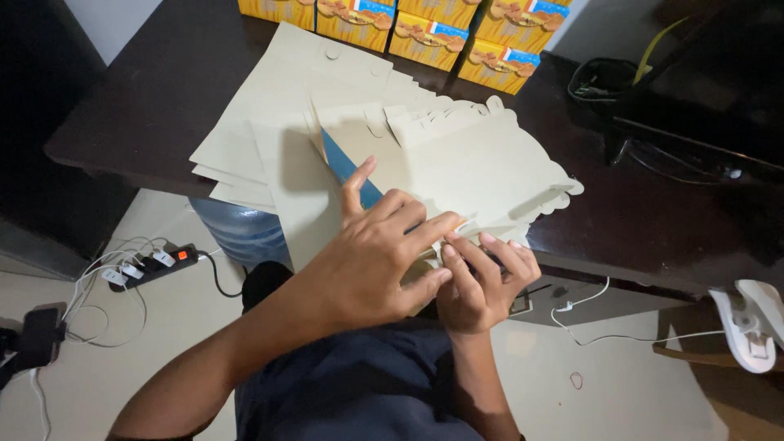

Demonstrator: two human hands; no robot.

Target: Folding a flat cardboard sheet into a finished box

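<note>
Both hands meet at the near edge of the dark counter (645, 220), pinching a flat beige cardboard blank (482, 171). The left hand (380, 253) presses down with fingers spread over the fold, while the right hand (482, 282) curls closed around the blank's lower edge. More blanks (269, 122) lie stacked behind, with yellow boxes (425, 28) lined along the far side.

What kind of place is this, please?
Probably a home workspace used for folding packaging: flat die-cut cardboard sheets lie on a dark table, finished yellow boxes stand behind, and a power strip lies on the floor.
</note>
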